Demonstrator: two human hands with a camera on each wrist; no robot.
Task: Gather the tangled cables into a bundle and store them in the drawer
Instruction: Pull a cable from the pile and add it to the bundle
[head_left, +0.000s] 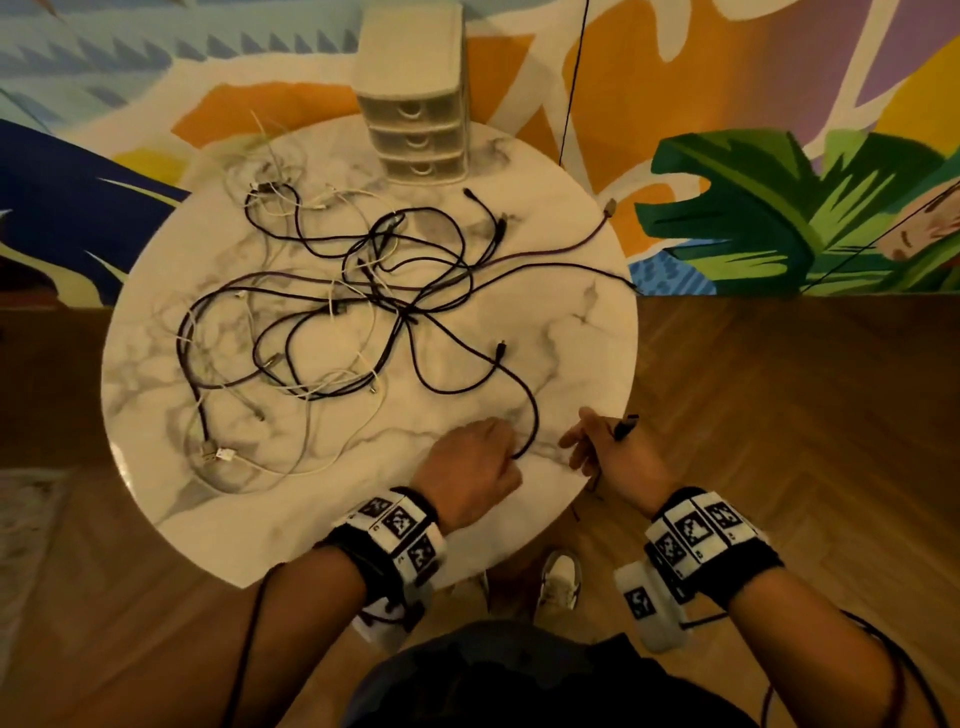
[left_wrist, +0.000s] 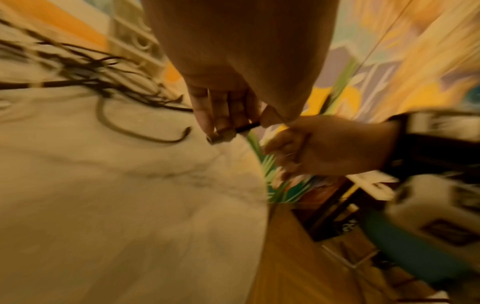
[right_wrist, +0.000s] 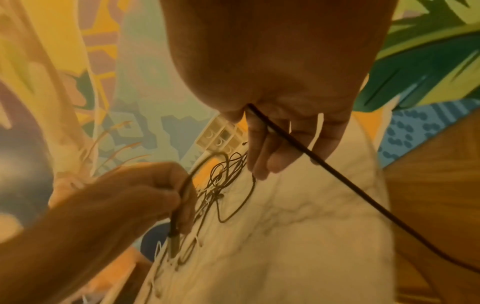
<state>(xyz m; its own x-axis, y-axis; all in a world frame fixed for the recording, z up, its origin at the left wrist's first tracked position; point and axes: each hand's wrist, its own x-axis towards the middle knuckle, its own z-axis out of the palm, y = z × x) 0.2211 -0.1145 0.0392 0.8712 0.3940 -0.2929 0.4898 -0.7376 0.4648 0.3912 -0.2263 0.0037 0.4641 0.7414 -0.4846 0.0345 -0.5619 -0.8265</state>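
Observation:
A tangle of black and white cables (head_left: 363, 291) sprawls over the round marble table (head_left: 561, 322). My left hand (head_left: 506, 452) is at the table's near edge, its fingers curled round a black cable (head_left: 532, 410) that leads back into the tangle. In the left wrist view the fingertips (left_wrist: 221, 127) pinch this cable. My right hand (head_left: 597, 441) is just right of it at the table's rim, holding a black cable end with its plug (head_left: 626, 423). In the right wrist view that cable (right_wrist: 324, 164) runs out from under the thumb, across the fingers (right_wrist: 272, 152). The white drawer unit (head_left: 415, 130) stands at the far edge, drawers closed.
White cables with plugs (head_left: 218, 454) lie at the table's left front. A cable with a plug (head_left: 610, 205) hangs over the far right rim. Wooden floor (head_left: 779, 389) surrounds the table, a painted wall (head_left: 779, 208) is behind it, and my shoes (head_left: 558, 577) show below.

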